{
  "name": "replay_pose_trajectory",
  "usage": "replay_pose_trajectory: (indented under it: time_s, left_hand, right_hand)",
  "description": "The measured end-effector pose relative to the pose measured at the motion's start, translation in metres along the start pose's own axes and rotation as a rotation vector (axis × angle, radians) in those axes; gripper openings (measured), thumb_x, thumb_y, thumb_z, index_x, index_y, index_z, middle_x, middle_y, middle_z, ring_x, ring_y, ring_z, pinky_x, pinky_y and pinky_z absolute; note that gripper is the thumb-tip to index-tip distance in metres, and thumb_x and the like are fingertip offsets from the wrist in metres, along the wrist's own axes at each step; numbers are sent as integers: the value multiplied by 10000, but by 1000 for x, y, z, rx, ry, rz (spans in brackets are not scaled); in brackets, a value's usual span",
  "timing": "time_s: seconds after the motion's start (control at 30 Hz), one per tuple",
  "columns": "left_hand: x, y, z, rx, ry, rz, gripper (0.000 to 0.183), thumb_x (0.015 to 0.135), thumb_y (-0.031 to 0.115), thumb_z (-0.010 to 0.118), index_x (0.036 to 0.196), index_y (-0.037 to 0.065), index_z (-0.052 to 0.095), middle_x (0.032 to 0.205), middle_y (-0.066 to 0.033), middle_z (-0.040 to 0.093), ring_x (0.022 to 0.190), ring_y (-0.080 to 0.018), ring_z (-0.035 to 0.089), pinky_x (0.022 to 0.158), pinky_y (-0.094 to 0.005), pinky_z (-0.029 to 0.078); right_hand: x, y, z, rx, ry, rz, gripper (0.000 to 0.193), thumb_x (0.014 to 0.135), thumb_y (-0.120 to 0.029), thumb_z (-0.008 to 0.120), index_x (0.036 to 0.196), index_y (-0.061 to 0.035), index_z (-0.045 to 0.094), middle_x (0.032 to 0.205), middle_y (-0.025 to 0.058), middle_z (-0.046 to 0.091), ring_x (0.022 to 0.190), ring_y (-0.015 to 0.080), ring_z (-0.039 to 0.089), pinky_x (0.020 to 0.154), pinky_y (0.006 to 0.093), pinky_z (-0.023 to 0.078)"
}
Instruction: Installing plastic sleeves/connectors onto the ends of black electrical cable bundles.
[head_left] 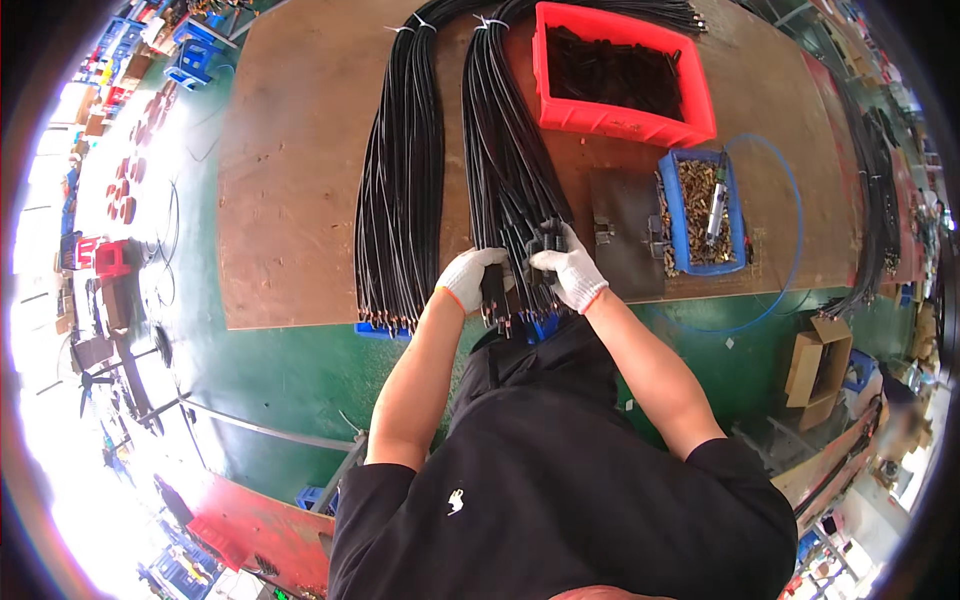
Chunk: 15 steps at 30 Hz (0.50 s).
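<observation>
Two thick bundles of black cables lie on the brown table, a left bundle [400, 190] and a right bundle [500, 150]. Their copper-coloured ends hang at the near edge. My left hand [472, 278], in a white knitted glove, is closed around cables at the lower end of the right bundle. My right hand [574, 272], gloved alike, is closed on a few short black sleeves [548, 240] beside the same bundle. The fingertips of both hands are partly hidden among the black pieces.
A red bin [625, 122] of short black pieces stands at the back. Right of my hands is a blue bin [740, 225] of small brass-coloured parts, with a silver tool [716, 212] on a blue hose [797, 220]. A dark plate [625, 225] lies between. More cables [868, 210] hang far right.
</observation>
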<state>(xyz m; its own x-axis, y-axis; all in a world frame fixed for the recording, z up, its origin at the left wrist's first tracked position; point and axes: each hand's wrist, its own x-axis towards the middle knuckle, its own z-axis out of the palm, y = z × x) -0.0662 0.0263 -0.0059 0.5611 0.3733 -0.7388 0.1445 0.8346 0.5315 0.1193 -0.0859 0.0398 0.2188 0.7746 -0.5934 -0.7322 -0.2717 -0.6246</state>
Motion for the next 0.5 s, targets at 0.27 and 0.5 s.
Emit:
replay_pose_trajectory:
  time_s: [0.27,0.5]
  left_hand:
    - [-20,1,13,66,71,-12,170,982,178,646,1026,20,690,870,-85,713,734,-209,713,652,-348,596]
    - [-22,14,-6,-135,92,-223,152,941,188,687,987,46,715,824,-110,741,700,-221,739,596,-422,636]
  right_hand:
    - [3,13,-5,-386,15,-129,563,756,58,771,1266,-80,574,1021,31,672,946,163,644,898,324,537]
    - [-17,14,-19,-243,-33,-29,550,779,80,763,1266,-85,570,996,36,695,911,167,673,882,330,558]
